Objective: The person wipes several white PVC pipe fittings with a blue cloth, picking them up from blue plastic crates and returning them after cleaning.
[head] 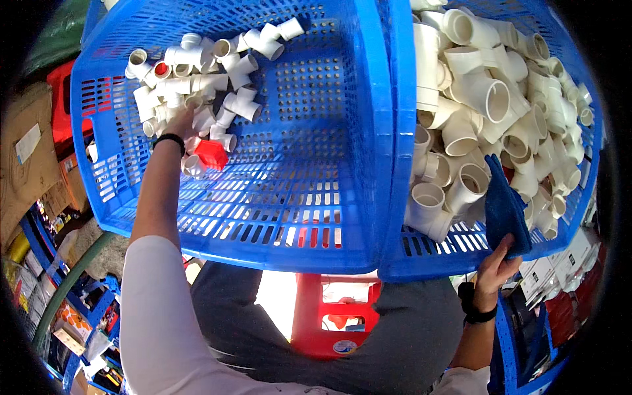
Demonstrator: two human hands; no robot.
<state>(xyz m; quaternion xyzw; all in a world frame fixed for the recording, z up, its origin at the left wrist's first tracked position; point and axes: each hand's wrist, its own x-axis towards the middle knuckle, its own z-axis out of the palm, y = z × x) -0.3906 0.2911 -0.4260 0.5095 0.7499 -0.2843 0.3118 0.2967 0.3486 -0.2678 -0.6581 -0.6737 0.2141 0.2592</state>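
My left hand [181,122] reaches into the left blue plastic basket [316,163], among a loose pile of white PVC pipe fittings [192,84]. Its fingers are partly hidden by the fittings, so whether it grips one cannot be told. Just beside the wrist lies a red plastic piece [211,154], with a white fitting [193,166] below it. My right hand [497,269] pinches a folded dark blue cloth [504,212] by its lower end, over the near rim of the right blue basket [444,266]. Larger white tee and branch fittings [479,94] fill much of that basket.
The two baskets stand side by side, their walls meeting at a raised double rim [387,148]. A red plastic stool [326,316] shows between my legs. Cardboard [29,158] and a blue metal rack [94,311] with goods are at the left; white boxes [548,274] lie at the right.
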